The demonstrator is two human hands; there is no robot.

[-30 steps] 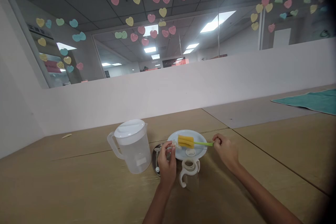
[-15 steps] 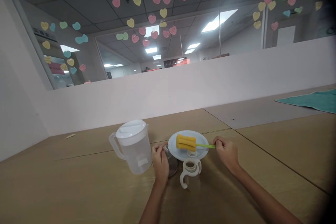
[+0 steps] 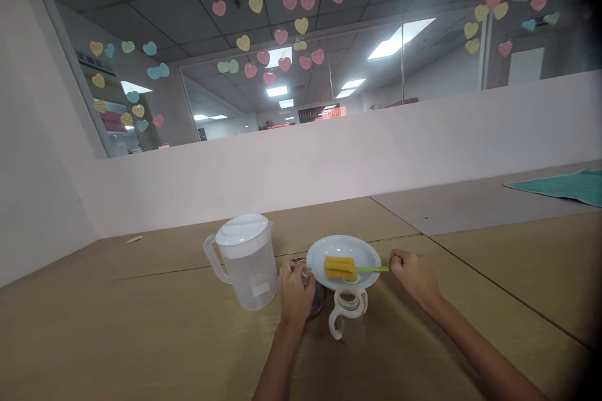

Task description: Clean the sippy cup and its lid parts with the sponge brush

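My right hand [image 3: 411, 272] is closed round the end of the green handle of a sponge bottle brush [image 3: 340, 267]. Its yellow sponge head is over a white plate [image 3: 345, 244], beside a small pale ring [image 3: 352, 278]. My left hand [image 3: 296, 293] curls its fingers round a small clear piece [image 3: 305, 272] above a dark round dish [image 3: 318, 302], which the hand partly covers. Between my hands, just in front of the plate, a clear bottle with a white two-handled collar [image 3: 348, 304] stands uncapped.
A lidded translucent pitcher [image 3: 251, 269] stands left of my left hand. A teal cloth [image 3: 564, 187] lies at the far right of the table [image 3: 188, 338]. A small pale scrap [image 3: 134, 239] lies at the back left, near the white wall [image 3: 282, 169].
The yellow sponge head has come down toward the near side of the plate. My left fingers have shifted over the dark dish and closed further round the clear piece.
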